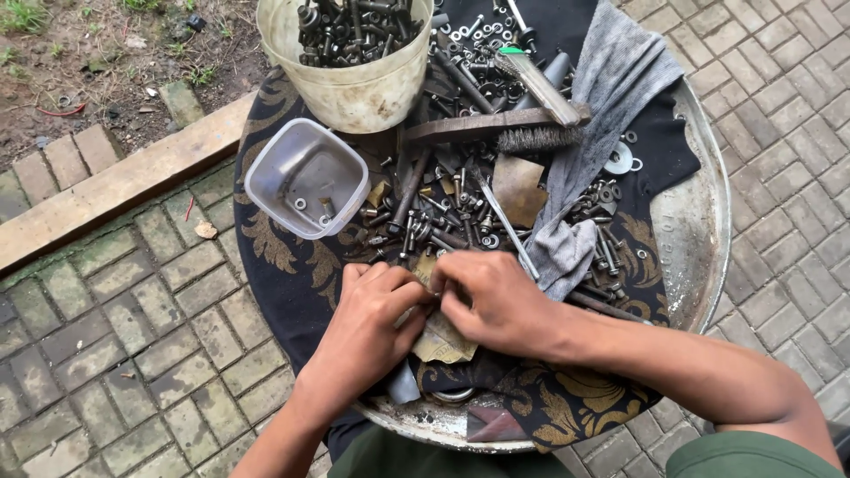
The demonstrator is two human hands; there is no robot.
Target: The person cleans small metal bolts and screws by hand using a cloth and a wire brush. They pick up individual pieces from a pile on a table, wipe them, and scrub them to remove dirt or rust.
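My left hand [367, 327] and my right hand [496, 296] meet at the near edge of a round metal tray [699, 239] draped with a black and gold cloth [283, 265]. Both hands pinch a worn piece of tan sandpaper [443, 341], and a small part between the fingertips is hidden. Just beyond my fingers lies a heap of dark bolts, nuts and washers [443, 217].
A clear square plastic tub [305, 177] holds a few small parts. A cream bucket [354, 62] is full of bolts. A wire brush [496, 128], a grey rag [589, 133] and another sandpaper piece [518, 188] lie on the heap. Paving bricks surround the tray.
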